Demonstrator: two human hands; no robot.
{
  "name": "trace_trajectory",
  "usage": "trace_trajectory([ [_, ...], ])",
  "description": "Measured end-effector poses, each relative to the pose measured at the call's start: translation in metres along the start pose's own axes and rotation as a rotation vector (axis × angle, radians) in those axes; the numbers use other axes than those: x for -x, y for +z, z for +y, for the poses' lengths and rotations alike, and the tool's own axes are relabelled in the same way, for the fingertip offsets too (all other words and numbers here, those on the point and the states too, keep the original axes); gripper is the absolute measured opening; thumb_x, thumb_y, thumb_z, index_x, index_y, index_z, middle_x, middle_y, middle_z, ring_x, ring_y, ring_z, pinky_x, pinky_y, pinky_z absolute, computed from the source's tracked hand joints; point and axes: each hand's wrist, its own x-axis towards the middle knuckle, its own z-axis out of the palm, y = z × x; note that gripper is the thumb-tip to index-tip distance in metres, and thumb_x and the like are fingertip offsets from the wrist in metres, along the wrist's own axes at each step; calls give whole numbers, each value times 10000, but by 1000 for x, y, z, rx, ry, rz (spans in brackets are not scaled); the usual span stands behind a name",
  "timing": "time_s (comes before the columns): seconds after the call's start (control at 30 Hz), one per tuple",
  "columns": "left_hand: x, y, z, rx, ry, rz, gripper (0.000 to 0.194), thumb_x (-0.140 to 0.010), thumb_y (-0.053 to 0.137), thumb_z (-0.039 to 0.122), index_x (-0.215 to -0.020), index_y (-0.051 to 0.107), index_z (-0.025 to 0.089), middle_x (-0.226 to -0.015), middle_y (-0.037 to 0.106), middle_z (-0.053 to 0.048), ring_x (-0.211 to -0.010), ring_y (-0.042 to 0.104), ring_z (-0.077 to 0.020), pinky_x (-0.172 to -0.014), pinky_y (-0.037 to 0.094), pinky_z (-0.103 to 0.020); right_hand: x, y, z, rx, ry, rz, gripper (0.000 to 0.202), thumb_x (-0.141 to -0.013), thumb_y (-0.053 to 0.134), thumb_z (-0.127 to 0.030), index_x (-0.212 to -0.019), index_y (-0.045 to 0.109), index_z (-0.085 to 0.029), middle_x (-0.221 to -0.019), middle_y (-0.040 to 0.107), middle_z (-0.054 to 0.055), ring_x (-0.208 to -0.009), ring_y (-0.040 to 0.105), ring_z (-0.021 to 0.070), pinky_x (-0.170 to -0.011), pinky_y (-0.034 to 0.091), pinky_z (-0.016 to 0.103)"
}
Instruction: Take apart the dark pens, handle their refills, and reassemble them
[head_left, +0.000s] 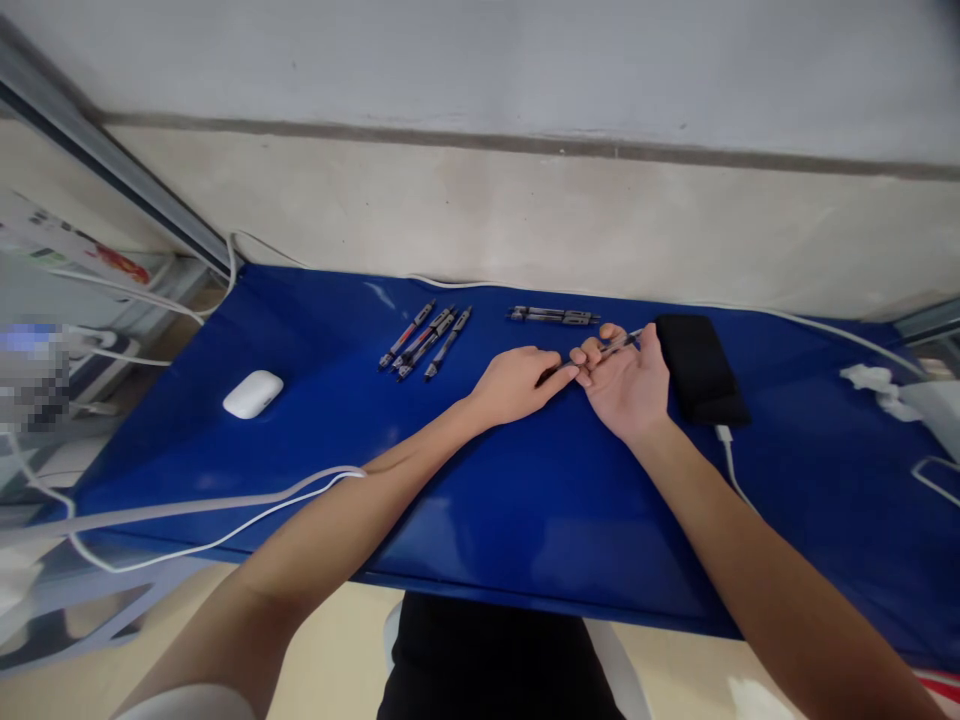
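Note:
A slim pen (619,343) slants up to the right between my two hands, above the blue tabletop. My left hand (516,385) is closed around its left end, palm down, which hides part of the barrel. My right hand (628,385) is turned palm up, with fingers curled and thumb against the right part of the same pen. Just beyond the hands, grey-and-clear pens (553,315) lie side by side. Farther left, several similar pens (424,340) lie slanted in a loose group, some with red showing in the barrel.
Right of my right hand lies a black phone-like device (699,370) with a white cable (729,460) at its near end. A white earbud case (253,394) sits on the blue table (322,440) at left. White cords (225,500) cross my left forearm. Crumpled white tissue (879,388) lies far right.

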Motion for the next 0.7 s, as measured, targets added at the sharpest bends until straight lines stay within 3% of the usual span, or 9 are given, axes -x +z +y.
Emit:
trace_trajectory([
  [0.2, 3, -2, 5, 64, -24, 93, 459, -1046, 403, 464, -719, 562, 185, -690, 607, -4, -604, 528, -129, -597, 332, -281, -2, 1, 4, 83, -41, 12, 416, -930, 504, -686, -889, 558, -275, -766, 610, 14, -806, 666, 217, -649, 537, 330],
  [0.33, 5, -2, 5, 125, -57, 189, 416, -1043, 414, 453, -789, 604, 184, -682, 611, -1, -600, 539, -123, -595, 350, -271, -2, 3, 7, 127, -68, 25, 374, -916, 569, -638, -885, 592, -266, -800, 645, 15, -751, 644, 181, -680, 535, 314],
  [0.47, 5, -2, 5, 274, -188, 344, 371, -1028, 440, 486, -867, 611, 199, -601, 555, 32, -540, 515, -109, -555, 352, -255, 0, 5, 12, 212, -117, 2, 283, -922, 611, -538, -922, 640, -257, -683, 595, -5, -657, 602, 163, -628, 499, 291],
  [0.7, 8, -2, 3, 527, -331, 543, 458, -979, 497, 585, -717, 510, 210, -537, 459, 46, -475, 436, -91, -480, 325, -249, 4, 10, 16, 236, -201, 4, 166, -880, 729, -374, -871, 642, -234, -663, 539, -23, -634, 553, 142, -613, 477, 291],
])
